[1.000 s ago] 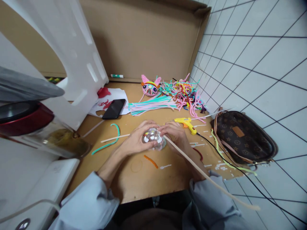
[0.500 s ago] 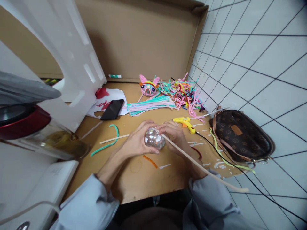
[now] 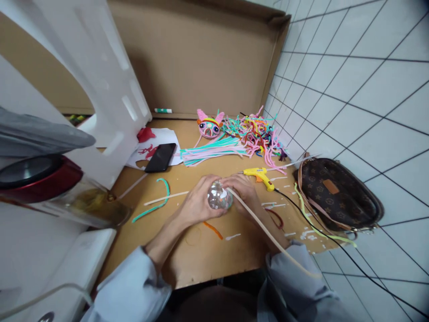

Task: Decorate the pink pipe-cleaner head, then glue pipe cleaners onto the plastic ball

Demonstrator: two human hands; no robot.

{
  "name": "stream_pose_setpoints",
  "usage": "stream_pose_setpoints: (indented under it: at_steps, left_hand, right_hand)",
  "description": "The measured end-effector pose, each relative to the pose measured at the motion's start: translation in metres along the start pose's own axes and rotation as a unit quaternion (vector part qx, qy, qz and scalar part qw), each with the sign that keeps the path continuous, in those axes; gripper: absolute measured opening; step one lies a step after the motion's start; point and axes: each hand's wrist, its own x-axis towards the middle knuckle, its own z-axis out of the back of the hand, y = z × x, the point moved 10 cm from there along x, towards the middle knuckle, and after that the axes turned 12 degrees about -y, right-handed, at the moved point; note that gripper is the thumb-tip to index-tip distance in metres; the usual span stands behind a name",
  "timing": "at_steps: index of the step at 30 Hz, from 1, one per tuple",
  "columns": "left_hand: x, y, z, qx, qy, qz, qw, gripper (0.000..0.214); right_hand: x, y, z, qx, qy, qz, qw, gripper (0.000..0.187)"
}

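My left hand (image 3: 197, 202) is closed around a clear, shiny ball (image 3: 217, 197), with the fingers over its far side and the thumb beneath. From the right, my right hand (image 3: 245, 190) pinches a long cream pipe cleaner (image 3: 264, 227) against the ball's side, its tail sloping down over my right forearm. What the right fingertips grip exactly is partly hidden. Another pale pipe cleaner (image 3: 166, 198) lies left of my left hand, crossing a curved teal one (image 3: 161, 204). A short orange piece (image 3: 213, 230) rests just below the ball.
A yellow glue gun (image 3: 259, 172) lies right of my hands, its black cord running toward a brown patterned bag (image 3: 338, 192). Behind are a pink-eared decorated ball (image 3: 209, 127), bundled pipe cleaners (image 3: 214, 151), a tangled heap (image 3: 256, 132) and a black phone (image 3: 161, 157). A kettle (image 3: 90, 199) stands left.
The view has shifted slightly, so most things sit a little lower and to the right. The ball appears turned a little in my hands, and the cream pipe cleaner's tail hangs more steeply.
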Motion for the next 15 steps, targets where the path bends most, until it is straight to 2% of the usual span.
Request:
stream_pose_setpoints:
  at_steps: [4,7,10,15]
  left_hand:
    - [0.001,0.000,0.000,-0.012,-0.018,-0.006,1.000,0.074]
    - [0.001,-0.002,0.002,-0.023,-0.024,-0.013,0.999,0.073]
    - [0.001,-0.003,0.002,-0.031,-0.019,-0.014,0.999,0.075]
    - [0.000,0.000,0.000,-0.049,-0.011,-0.016,0.999,0.079]
  right_hand:
    - [-0.002,-0.008,-0.003,0.003,0.001,-0.015,1.000,0.023]
    - [-0.003,-0.006,-0.003,-0.008,0.005,0.017,1.000,0.024]
    - [-0.002,-0.001,0.001,-0.063,0.006,0.044,0.997,0.026]
    - [0.027,-0.002,0.014,-0.147,0.001,0.034,0.988,0.029]
